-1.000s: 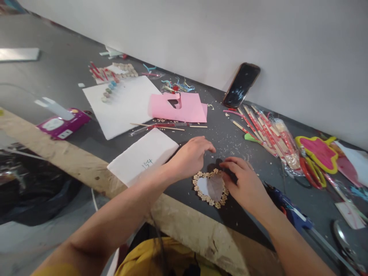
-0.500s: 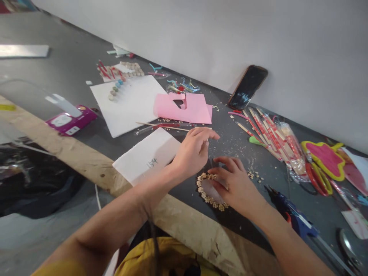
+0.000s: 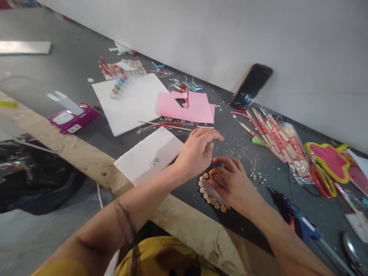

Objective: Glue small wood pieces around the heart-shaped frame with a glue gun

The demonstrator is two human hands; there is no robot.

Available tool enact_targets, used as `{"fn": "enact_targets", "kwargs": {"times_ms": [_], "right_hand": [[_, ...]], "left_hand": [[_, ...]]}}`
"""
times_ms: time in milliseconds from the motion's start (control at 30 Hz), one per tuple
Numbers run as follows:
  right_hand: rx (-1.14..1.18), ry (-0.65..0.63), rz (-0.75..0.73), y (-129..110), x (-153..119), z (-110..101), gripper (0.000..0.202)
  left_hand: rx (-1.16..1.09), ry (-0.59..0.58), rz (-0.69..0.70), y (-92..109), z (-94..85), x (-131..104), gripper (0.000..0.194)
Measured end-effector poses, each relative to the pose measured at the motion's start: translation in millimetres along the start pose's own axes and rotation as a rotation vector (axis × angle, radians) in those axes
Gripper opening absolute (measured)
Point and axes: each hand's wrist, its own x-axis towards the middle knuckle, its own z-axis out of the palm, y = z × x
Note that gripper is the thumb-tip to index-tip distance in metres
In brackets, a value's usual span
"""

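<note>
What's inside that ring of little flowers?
A greyish surface shows inside the flower ring; the right hand covers the ring's right side, so whatever lies there is hidden.

We had dull, diffuse light with a sheen on the phone (image 3: pixel 252 87); shadow greyed part of the white block (image 3: pixel 143 155) beside the left hand (image 3: pixel 198 151), and the outer edges looked stretched and blurry.

a dark grey tabletop (image 3: pixel 77 65) with a pale, stained wooden front edge (image 3: pixel 186 219) carries craft supplies: a large white sheet (image 3: pixel 138 99), a smaller white slab (image 3: pixel 136 161) bearing a handwritten number, a purple device (image 3: pixel 82 119), paper-wrapped sticks (image 3: pixel 266 128), a blue glue gun (image 3: pixel 304 226), scattered tiny pieces (image 3: pixel 258 177) and, near the front, a flower-edged piece (image 3: pixel 209 198), partly hidden.
</note>
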Motion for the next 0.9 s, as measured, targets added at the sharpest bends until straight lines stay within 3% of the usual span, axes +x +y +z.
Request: {"fn": "enact_targets", "kwargs": {"times_ms": [333,500,700,800,900], "right_hand": [[-0.010,0.031,-0.017,-1,1,0,0.015],[-0.034,0.104,-0.011,4,-9,-20,0.022],[-0.146,0.289,0.054,-15,-66,-50,0.021],[-0.170,0.393,0.076,-30,-106,-39,0.021],[-0.156,0.402,0.139,-41,-143,-11,0.023]], "left_hand": [[0.008,-0.008,-0.007,-1,1.0,0,0.033],[0.025,-0.014,0.011,-3,0.4,0,0.034],[-0.038,-0.007,-0.014,-6,4.4,-2,0.032],[-0.181,-0.014,-0.067,-7,8.6,-3,0.031],[-0.206,-0.101,-0.122,-4,5.3,-5,0.035]]}}
